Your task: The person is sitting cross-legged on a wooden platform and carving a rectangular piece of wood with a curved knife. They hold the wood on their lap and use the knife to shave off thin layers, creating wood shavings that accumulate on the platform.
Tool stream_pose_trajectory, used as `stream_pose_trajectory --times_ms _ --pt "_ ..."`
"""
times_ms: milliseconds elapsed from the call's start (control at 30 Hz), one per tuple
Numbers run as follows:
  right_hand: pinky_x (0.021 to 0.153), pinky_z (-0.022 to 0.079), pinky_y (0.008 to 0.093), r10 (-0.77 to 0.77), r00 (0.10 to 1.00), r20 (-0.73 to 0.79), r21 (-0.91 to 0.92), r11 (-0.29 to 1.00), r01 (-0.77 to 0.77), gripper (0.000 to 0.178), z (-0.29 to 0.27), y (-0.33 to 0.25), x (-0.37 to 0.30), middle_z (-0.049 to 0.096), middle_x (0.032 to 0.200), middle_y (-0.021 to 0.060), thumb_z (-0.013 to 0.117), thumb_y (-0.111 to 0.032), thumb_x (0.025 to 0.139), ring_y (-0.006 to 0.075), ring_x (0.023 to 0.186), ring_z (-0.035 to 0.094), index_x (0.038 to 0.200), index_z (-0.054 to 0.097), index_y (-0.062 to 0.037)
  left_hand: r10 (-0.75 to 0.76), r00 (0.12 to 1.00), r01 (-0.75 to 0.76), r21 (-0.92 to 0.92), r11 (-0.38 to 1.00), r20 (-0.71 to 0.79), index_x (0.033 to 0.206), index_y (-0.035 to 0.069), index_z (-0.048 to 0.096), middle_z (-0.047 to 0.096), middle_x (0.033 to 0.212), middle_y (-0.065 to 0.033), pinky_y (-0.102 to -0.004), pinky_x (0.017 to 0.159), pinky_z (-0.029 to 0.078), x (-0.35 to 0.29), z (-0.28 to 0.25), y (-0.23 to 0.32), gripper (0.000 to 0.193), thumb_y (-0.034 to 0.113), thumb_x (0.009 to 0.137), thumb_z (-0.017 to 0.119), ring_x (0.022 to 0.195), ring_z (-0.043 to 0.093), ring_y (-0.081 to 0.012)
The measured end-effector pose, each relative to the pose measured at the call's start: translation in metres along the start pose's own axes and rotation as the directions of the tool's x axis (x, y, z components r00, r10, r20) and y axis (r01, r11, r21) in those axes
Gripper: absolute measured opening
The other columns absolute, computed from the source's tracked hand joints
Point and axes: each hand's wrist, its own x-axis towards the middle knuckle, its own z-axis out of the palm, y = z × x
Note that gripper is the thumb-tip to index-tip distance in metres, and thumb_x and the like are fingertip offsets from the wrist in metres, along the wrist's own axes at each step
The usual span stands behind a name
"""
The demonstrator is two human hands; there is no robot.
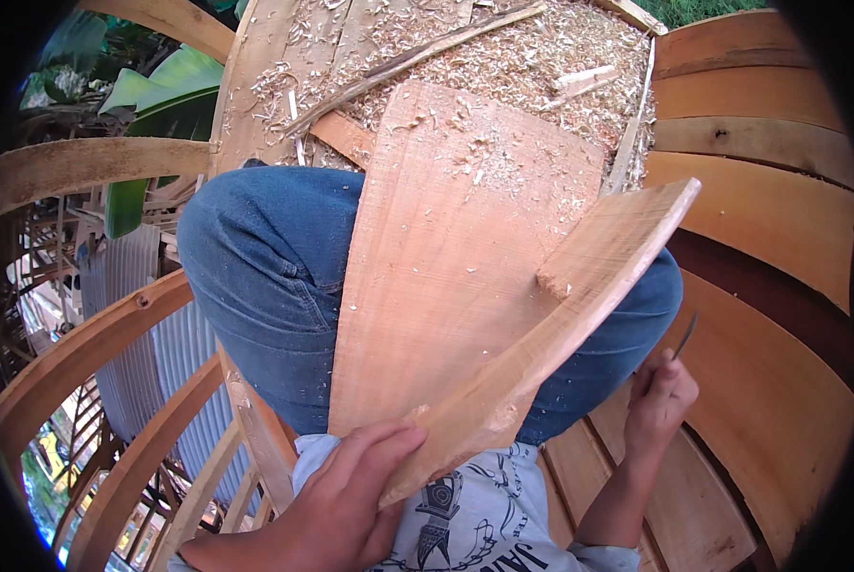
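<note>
In the head view, the left fingers (374, 445) grip the lower end of a notched plank (522, 372) over a wide board (436, 286); the right fingers (670, 374) clasp a thin blade (686, 336). Likely stiff and fairly light, the plank suits holding there.

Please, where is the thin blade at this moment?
In the head view, the blade is at the right, pointing up from the right hand, beside the right knee.

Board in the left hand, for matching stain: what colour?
The board is light brown; see the head view.
</note>
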Motion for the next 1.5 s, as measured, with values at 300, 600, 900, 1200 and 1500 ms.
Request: stream_pose_trajectory --times_ms 300,600,900,1200,1500 --pt "0.043 0.032 0.0347 -0.312 0.913 0.263 -0.095 0.933 0.347 0.056 0.036 -0.031 -0.015 0.039 0.055 0.0105 0.064 -0.047 0.088 0.026 0.045 0.04 0.064 0.045 -0.0001 -0.011 1.0 0.011 -0.011 1.0 -0.007 0.132 -0.004 0.039 0.049 0.123 -0.0257 -0.0404 0.097 0.044 -0.001 0.002 -0.001 0.056 -0.008 0.079 0.058 0.115 0.053 -0.0381" --pt "0.046 0.023 0.0279 -0.039 0.999 0.03 -0.097 0.994 0.042 0.056 -0.003 -0.005 -0.001 0.037 0.056 -0.0042 0.042 -0.043 0.102 0.0067 0.051 0.033 0.065 0.043 -0.002 -0.003 1.0 0.003 -0.017 1.0 0.002 0.13 -0.003 0.039 0.048 0.123 -0.0251 -0.0392 0.096 0.044 -0.001 0.003 -0.001 0.055 -0.008 0.079 0.059 0.113 0.053 -0.0376" --pt "0.042 0.034 0.0365 -0.144 0.865 0.48 -0.292 0.904 0.313 0.041 -0.014 -0.097 -0.028 0.045 0.055 0.011 0.073 -0.033 0.082 0.0282 0.045 0.049 0.069 0.051 -0.0005 0.008 1.0 -0.008 -0.031 0.999 -0.002 0.13 -0.003 0.038 0.048 0.123 -0.0248 -0.0406 0.096 0.043 -0.001 0.003 -0.001 0.055 -0.008 0.079 0.058 0.113 0.052 -0.0385" --pt "0.044 0.032 0.0356 -0.065 0.966 0.25 -0.503 0.844 0.187 0.036 -0.016 -0.088 -0.006 0.045 0.053 0.0122 0.07 -0.023 0.086 0.0287 0.043 0.041 0.067 0.049 -0.0003 -0.001 0.999 0.006 -0.123 0.992 0.041 0.134 0.001 0.038 0.042 0.127 -0.0283 -0.0451 0.097 0.046 -0.001 -0.002 -0.006 0.06 -0.007 0.079 0.059 0.116 0.052 -0.0445" --pt "0.043 0.035 0.0363 -0.155 0.869 0.47 -0.275 0.91 0.31 0.034 -0.006 -0.083 -0.026 0.046 0.055 0.0128 0.069 -0.024 0.086 0.0295 0.043 0.044 0.07 0.05 0.0002 0.007 0.999 -0.011 -0.117 0.993 -0.036 0.129 -0.002 0.043 0.048 0.12 -0.0278 -0.0434 0.096 0.045 0.001 0.0 -0.004 0.053 -0.003 0.079 0.059 0.114 0.053 -0.0438"
